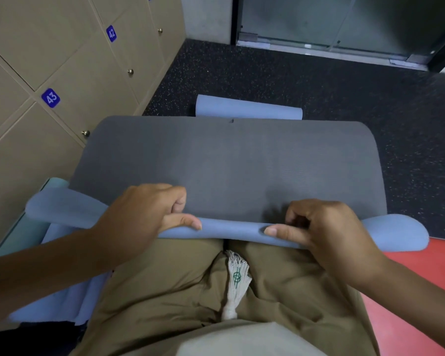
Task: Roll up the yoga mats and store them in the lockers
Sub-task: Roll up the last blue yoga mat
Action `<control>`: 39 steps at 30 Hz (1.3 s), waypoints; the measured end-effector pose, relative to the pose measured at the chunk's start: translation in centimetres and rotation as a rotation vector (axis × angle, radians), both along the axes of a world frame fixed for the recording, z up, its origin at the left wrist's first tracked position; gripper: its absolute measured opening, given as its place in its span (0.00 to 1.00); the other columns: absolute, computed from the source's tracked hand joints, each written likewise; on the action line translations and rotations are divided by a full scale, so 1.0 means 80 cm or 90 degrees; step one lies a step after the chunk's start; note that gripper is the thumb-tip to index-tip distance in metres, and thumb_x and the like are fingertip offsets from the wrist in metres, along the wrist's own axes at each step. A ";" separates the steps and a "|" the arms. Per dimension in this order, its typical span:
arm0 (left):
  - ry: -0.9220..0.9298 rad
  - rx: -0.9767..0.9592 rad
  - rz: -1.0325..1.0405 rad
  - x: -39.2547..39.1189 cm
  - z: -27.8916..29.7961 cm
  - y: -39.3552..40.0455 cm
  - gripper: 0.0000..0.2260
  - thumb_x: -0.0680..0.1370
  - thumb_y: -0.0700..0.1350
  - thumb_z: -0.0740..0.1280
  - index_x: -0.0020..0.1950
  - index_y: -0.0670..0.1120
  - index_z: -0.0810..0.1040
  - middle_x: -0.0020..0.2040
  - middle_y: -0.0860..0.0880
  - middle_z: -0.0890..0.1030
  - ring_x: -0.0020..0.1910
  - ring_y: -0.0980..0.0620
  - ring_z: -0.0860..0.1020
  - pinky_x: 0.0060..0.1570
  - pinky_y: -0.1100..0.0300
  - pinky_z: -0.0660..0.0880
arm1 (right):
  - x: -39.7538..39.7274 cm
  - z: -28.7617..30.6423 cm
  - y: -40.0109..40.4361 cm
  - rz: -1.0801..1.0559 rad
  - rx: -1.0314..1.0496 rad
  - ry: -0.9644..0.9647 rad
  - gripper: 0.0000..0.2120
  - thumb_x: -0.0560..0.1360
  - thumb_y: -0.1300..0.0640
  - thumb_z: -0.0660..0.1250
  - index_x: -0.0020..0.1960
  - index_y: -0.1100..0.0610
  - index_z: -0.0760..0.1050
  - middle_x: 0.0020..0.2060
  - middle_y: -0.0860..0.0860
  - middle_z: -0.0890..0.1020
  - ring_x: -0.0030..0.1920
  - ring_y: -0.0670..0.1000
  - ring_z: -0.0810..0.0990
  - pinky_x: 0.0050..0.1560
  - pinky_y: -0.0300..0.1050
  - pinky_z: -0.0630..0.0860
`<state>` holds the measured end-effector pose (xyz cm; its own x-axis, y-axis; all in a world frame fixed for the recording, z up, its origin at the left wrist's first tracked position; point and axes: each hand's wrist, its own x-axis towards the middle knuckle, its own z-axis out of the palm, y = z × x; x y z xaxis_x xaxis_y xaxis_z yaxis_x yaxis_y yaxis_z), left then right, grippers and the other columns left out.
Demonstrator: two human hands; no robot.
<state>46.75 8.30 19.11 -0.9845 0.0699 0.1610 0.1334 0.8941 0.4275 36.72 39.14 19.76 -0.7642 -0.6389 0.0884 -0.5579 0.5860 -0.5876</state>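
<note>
Seen from the head camera, the person kneels or sits in khaki trousers with a yoga mat spread out ahead of the knees. The mat is grey on its upper face and light blue beneath; its near edge is turned over into a narrow blue roll lying across the front of the thighs. The left hand grips this roll left of centre, fingers curled over the top onto the grey surface, thumb pressed along the blue fold. The right hand grips it right of centre in the same way, thumb flat on the roll and fingers bent above it. The two hands are near each other, with a short bare stretch of roll between the thumbs. The roll's ends stick out past both hands. The mat's far end curls up blue on the dark speckled floor. Tan lockers, numbered 42 and 43, stand along the left, just beside the mat. A red floor patch lies at the right.
</note>
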 end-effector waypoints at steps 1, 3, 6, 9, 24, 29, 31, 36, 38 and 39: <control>-0.017 0.016 0.014 -0.002 -0.001 0.000 0.27 0.68 0.79 0.58 0.32 0.56 0.62 0.27 0.55 0.68 0.27 0.55 0.66 0.29 0.62 0.60 | -0.001 -0.001 0.000 -0.003 -0.001 0.000 0.28 0.69 0.25 0.65 0.32 0.49 0.70 0.31 0.41 0.75 0.32 0.44 0.74 0.32 0.35 0.66; -0.038 0.046 0.047 -0.004 -0.001 0.000 0.26 0.65 0.77 0.63 0.31 0.55 0.63 0.33 0.58 0.74 0.31 0.55 0.70 0.29 0.61 0.60 | -0.003 -0.005 0.001 -0.005 -0.007 0.017 0.27 0.69 0.25 0.66 0.33 0.49 0.70 0.30 0.44 0.74 0.33 0.45 0.74 0.33 0.35 0.66; -0.048 0.058 0.078 -0.004 -0.002 0.000 0.28 0.63 0.77 0.65 0.31 0.52 0.66 0.27 0.53 0.70 0.32 0.54 0.70 0.29 0.59 0.62 | -0.010 -0.008 0.002 -0.003 0.001 0.036 0.27 0.68 0.23 0.63 0.35 0.48 0.69 0.32 0.44 0.72 0.35 0.46 0.74 0.35 0.41 0.69; -0.008 0.006 0.078 -0.008 -0.005 0.002 0.29 0.64 0.76 0.64 0.33 0.51 0.64 0.28 0.54 0.66 0.29 0.51 0.65 0.28 0.59 0.61 | -0.021 -0.008 0.000 -0.021 0.004 0.008 0.28 0.64 0.21 0.64 0.34 0.47 0.69 0.29 0.43 0.71 0.39 0.44 0.73 0.38 0.41 0.70; 0.214 -0.078 -0.097 -0.002 -0.017 -0.012 0.22 0.80 0.58 0.68 0.35 0.44 0.72 0.34 0.53 0.67 0.34 0.53 0.63 0.38 0.63 0.59 | -0.054 -0.019 -0.012 0.111 -0.150 -0.109 0.16 0.69 0.40 0.78 0.35 0.46 0.74 0.33 0.44 0.76 0.37 0.48 0.74 0.40 0.35 0.67; 0.204 -0.162 -0.161 0.013 -0.019 -0.021 0.26 0.79 0.65 0.66 0.42 0.41 0.77 0.39 0.49 0.74 0.37 0.47 0.71 0.39 0.56 0.68 | -0.044 -0.015 -0.005 0.108 -0.149 -0.007 0.16 0.71 0.44 0.78 0.36 0.52 0.77 0.33 0.45 0.75 0.34 0.46 0.73 0.37 0.33 0.66; 0.208 -0.183 -0.162 0.018 -0.018 -0.021 0.26 0.81 0.64 0.64 0.43 0.41 0.78 0.41 0.47 0.76 0.36 0.45 0.73 0.40 0.53 0.70 | -0.036 -0.017 -0.001 0.141 -0.124 0.140 0.15 0.76 0.46 0.74 0.39 0.55 0.77 0.35 0.45 0.75 0.35 0.46 0.73 0.39 0.36 0.69; 0.259 -0.289 -0.151 0.023 -0.025 -0.015 0.21 0.85 0.60 0.59 0.50 0.41 0.74 0.41 0.43 0.79 0.36 0.42 0.77 0.36 0.46 0.77 | -0.019 -0.018 0.009 0.212 -0.040 0.489 0.16 0.82 0.53 0.69 0.40 0.62 0.80 0.35 0.56 0.77 0.33 0.58 0.73 0.36 0.53 0.71; 0.273 -0.306 -0.138 0.021 -0.023 -0.013 0.21 0.86 0.59 0.57 0.50 0.41 0.74 0.40 0.43 0.78 0.35 0.42 0.78 0.34 0.47 0.77 | -0.017 -0.018 0.013 0.221 -0.001 0.541 0.18 0.81 0.49 0.70 0.41 0.63 0.81 0.37 0.56 0.79 0.34 0.58 0.74 0.35 0.53 0.71; 0.273 -0.305 -0.130 0.020 -0.022 -0.013 0.22 0.86 0.59 0.56 0.48 0.41 0.74 0.40 0.43 0.78 0.35 0.42 0.77 0.34 0.48 0.77 | -0.017 -0.017 0.015 0.220 0.015 0.544 0.19 0.81 0.47 0.70 0.42 0.62 0.81 0.38 0.56 0.79 0.34 0.59 0.75 0.35 0.53 0.72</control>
<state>48.33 7.27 17.38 -0.7993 0.4094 0.4399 0.3901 0.9103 -0.1384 35.37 40.38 18.37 -0.2119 -0.8277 0.5196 -0.9429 0.3130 0.1140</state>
